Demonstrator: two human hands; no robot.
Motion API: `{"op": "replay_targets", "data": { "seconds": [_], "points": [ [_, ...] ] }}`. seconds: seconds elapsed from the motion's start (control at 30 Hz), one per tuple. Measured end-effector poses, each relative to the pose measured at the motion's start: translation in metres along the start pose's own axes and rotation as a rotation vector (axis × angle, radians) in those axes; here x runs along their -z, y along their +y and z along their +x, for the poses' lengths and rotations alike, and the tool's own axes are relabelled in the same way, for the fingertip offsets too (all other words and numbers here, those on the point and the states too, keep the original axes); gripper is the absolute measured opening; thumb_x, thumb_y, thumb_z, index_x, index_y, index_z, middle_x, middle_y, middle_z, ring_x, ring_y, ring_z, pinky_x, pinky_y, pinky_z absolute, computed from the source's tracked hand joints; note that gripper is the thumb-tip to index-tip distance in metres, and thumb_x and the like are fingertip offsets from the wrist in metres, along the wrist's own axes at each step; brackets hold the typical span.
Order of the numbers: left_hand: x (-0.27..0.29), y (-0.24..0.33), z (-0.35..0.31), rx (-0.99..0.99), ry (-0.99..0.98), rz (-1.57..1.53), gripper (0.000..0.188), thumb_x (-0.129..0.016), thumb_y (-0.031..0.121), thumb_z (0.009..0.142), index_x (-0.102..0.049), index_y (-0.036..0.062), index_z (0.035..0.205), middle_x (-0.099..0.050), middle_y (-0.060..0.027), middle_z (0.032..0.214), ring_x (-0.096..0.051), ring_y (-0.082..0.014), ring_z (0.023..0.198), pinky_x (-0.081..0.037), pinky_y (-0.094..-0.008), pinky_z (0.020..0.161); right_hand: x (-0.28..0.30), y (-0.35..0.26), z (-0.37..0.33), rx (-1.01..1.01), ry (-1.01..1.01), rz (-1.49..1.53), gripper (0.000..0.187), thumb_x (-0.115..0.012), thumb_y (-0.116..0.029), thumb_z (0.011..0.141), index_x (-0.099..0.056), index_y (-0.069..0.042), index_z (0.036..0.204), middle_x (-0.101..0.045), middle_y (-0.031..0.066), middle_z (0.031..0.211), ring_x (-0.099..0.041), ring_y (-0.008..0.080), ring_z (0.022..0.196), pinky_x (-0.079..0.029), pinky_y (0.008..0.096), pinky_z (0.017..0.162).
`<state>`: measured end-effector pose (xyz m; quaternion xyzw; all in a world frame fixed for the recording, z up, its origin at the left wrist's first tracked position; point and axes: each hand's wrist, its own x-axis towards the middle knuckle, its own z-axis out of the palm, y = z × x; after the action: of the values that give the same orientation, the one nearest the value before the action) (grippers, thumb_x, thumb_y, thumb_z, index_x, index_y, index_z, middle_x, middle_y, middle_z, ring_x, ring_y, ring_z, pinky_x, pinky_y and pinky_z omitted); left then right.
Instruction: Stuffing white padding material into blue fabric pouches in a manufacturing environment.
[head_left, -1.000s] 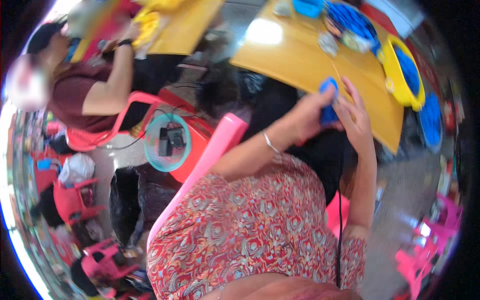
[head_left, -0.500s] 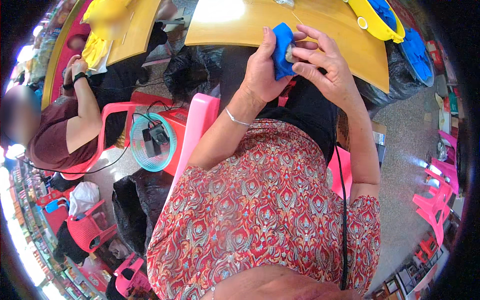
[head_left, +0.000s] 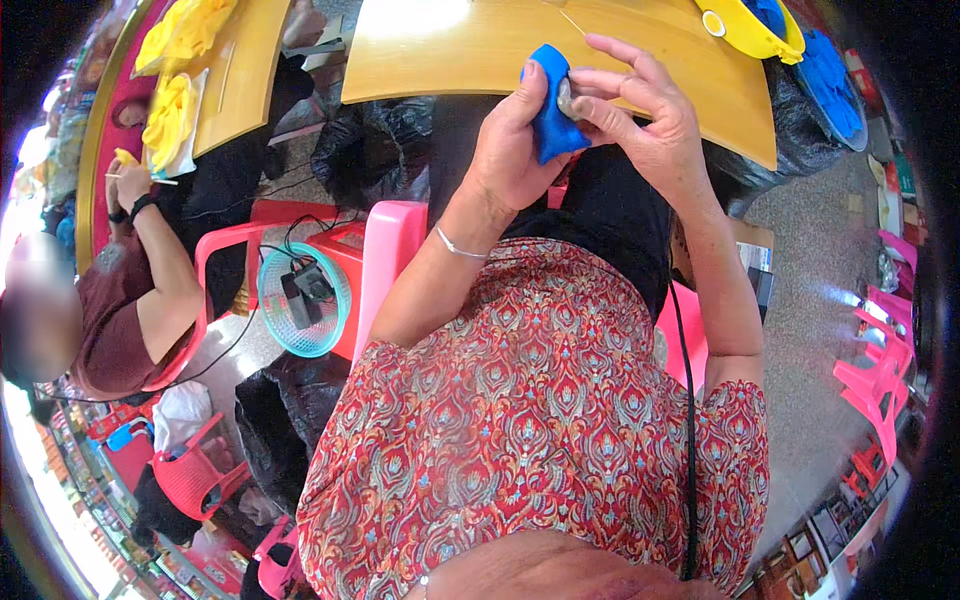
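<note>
A small blue fabric piece (head_left: 556,125) is gripped in my left hand (head_left: 508,150), the thumb pressed along its upper left edge. At its right side a small greyish-white wad (head_left: 568,98) shows against the cloth. My right hand (head_left: 650,125) pinches at this wad with thumb and fingertips, the other fingers stretched out above. Both hands are raised over my lap, just in front of the table edge. On the table beyond them lies a thin light stick (head_left: 573,22).
The wooden table (head_left: 440,65) spans the front. A yellow basin (head_left: 745,38) with blue cloth stands at its right, above a tub of blue pieces (head_left: 832,95). At left, a co-worker (head_left: 135,190) holds a stick beside yellow pieces (head_left: 172,120). A turquoise basket (head_left: 303,300) holds black devices.
My hands and the blue piece have shifted slightly left in the picture as the view moved. The right fingertips stay at the greyish wad. A stick now shows in the co-worker's hands.
</note>
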<state>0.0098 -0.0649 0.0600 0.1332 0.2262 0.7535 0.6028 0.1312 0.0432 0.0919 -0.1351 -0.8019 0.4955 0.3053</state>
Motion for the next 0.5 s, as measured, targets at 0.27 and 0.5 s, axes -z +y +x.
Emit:
{"op": "replay_targets", "data": {
  "seconds": [0.27, 0.5],
  "points": [
    [-0.001, -0.003, 0.000, -0.022, -0.064, -0.083, 0.062, -0.037, 0.051, 0.098, -0.044, 0.0003, 0.132, -0.053, -0.0186, 0.130, -0.052, -0.0337, 0.122, -0.043, -0.0463, 0.101, -0.007, 0.012, 0.009, 0.045, 0.015, 0.065, 0.019, -0.070, -0.014, 0.086, -0.068, -0.007, 0.104, -0.058, 0.0068, 0.121, -0.063, 0.0115, 0.093, -0.056, 0.0216, 0.064],
    [-0.012, 0.000, -0.009, -0.101, -0.070, 0.354, 0.059, -0.039, 0.046, 0.100, -0.042, -0.0022, 0.134, -0.052, -0.0175, 0.130, -0.053, -0.0299, 0.121, -0.046, -0.0445, 0.100, -0.002, 0.003, 0.009, -0.217, -0.029, 0.136, 0.034, -0.068, -0.013, 0.088, -0.059, -0.007, 0.120, -0.061, 0.0006, 0.097, -0.062, 0.0079, 0.077, -0.052, 0.0191, 0.060]
  ]
}}
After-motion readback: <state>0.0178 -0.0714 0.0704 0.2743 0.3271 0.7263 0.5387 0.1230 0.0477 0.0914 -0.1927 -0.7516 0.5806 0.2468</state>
